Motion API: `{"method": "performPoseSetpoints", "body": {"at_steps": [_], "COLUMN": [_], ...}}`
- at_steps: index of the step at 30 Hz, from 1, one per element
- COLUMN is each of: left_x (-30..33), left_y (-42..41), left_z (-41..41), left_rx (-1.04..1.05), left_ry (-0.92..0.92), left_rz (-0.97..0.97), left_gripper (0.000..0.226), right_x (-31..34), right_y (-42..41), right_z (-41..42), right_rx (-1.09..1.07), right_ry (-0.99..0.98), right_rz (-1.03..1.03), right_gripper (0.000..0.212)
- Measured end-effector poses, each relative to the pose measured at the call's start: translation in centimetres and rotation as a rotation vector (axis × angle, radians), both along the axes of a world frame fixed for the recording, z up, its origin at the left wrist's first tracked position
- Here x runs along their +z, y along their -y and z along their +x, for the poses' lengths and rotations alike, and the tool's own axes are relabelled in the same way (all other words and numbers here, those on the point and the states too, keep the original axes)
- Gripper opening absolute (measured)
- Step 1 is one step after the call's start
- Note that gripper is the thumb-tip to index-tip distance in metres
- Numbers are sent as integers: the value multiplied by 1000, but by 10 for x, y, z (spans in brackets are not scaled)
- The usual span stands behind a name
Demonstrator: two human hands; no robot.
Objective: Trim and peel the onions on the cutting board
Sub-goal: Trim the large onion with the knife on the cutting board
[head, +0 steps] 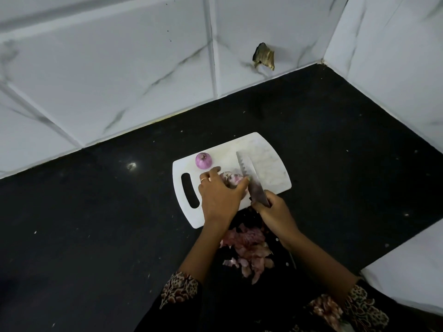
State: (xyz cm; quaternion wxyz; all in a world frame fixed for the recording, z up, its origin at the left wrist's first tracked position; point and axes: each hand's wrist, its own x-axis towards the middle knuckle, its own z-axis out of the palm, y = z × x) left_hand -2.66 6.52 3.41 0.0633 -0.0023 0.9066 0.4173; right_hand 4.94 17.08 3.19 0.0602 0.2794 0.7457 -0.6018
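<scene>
I see the left hand (219, 192) reaching over the cutting board (268, 164), its fingers (241, 185) curled down around a partly peeled onion (231, 179) to pin it mid-board. The right hand (271, 208) has its fingers clamped on the knife (251, 178), blade angled against that onion's right side. A second, purple onion (203, 160) sits near the board's far edge, and peels (249, 250) litter the black tabletop (96, 224) by its near edge.

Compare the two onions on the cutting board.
The far onion sits free, smooth and purple; the near onion is gripped by the left hand and still has papery skin. The knife meets only the near onion. Both lie on the cutting board.
</scene>
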Motion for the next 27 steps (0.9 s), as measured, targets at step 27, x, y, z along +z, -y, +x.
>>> {"method": "performPoseSetpoints", "body": {"at_steps": [27], "left_x": [-16], "left_y": [11], "left_z": [5], "left_rx": [-236], "left_ry": [-162], "left_rz": [-2], "left_gripper": [46], "right_x": [36], "right_y": [10], "right_z": [17], "right_rx": [426], "right_ry": [31], "right_rz": [583], "right_gripper": [70]}}
